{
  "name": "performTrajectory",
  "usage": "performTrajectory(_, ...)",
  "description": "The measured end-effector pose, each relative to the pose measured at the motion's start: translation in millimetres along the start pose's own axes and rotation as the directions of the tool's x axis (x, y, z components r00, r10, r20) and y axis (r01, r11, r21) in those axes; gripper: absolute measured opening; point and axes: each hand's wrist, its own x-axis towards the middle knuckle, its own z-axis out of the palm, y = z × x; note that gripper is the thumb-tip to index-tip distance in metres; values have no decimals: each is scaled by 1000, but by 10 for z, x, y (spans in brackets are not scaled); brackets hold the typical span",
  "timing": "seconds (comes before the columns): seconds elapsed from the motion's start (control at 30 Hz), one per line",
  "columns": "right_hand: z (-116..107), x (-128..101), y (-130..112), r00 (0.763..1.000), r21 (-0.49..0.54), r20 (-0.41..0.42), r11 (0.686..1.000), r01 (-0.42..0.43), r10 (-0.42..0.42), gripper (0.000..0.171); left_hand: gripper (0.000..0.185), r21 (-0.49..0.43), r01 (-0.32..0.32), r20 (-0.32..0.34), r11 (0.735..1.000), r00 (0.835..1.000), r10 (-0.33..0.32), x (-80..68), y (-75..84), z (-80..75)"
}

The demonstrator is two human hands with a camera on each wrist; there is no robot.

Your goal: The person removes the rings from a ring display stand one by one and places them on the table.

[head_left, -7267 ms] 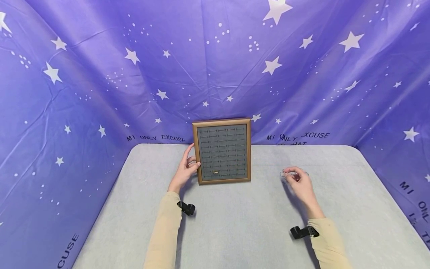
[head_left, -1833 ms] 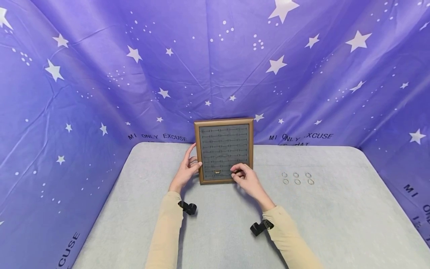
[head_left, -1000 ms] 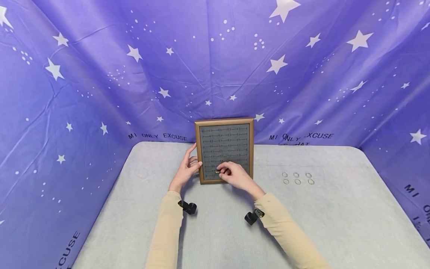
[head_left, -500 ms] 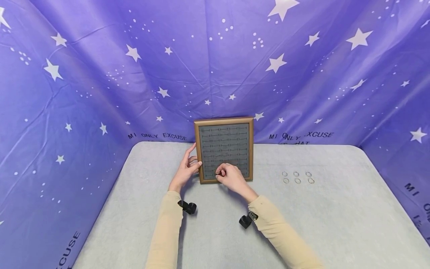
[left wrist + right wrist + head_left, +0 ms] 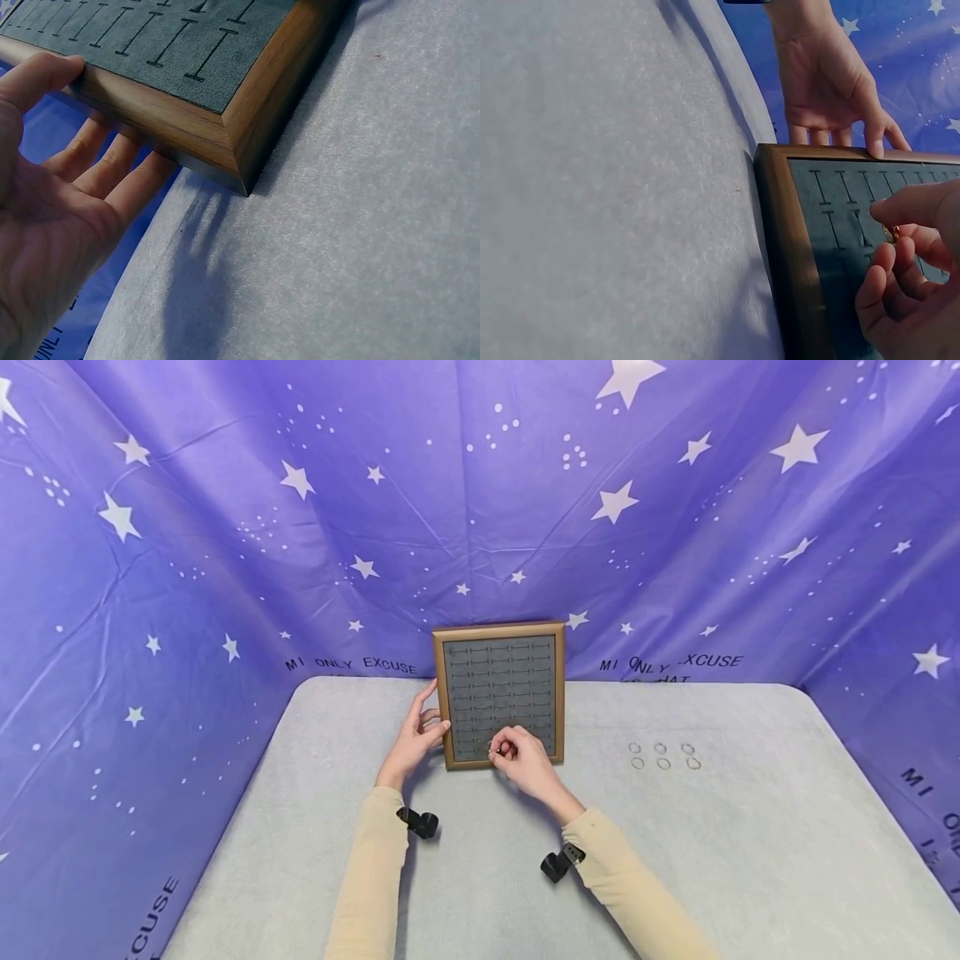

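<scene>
A ring display board [image 5: 498, 681] with a wooden frame and a dark grey slotted pad stands tilted back near the table's far edge. My left hand [image 5: 412, 743] holds the board's left side, thumb on the front of the frame and fingers behind; the left wrist view shows the same hand [image 5: 67, 180]. Low in front of the pad, my right hand [image 5: 523, 764] pinches a gold ring [image 5: 891, 233] between thumb and fingers. In the right wrist view the ring is partly hidden by the fingers. Whether it still touches the pad I cannot tell.
Several thin rings [image 5: 663, 764] lie in two rows on the grey table [image 5: 465, 860], to the right of the board. A purple star-printed cloth [image 5: 465, 527] hangs behind and at both sides. Each wrist wears a black camera [image 5: 418, 822].
My right hand has gone from the rings on the right to the board, taken the gold ring at its lower left slot, and drawn back slightly. The left hand has kept its hold.
</scene>
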Motion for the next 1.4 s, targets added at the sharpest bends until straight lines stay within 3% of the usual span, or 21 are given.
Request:
performTrajectory(0.6, -223, -170, 108, 998, 102, -53, 995, -15, 21, 17, 75, -13, 4, -6, 1000, 1000, -4, -18, -15, -5)
performTrajectory(1.4, -550, -375, 304, 973, 176, -147, 973, -150, 177, 11, 75, -14, -11, -2, 1000, 1000, 11, -8, -11, 9)
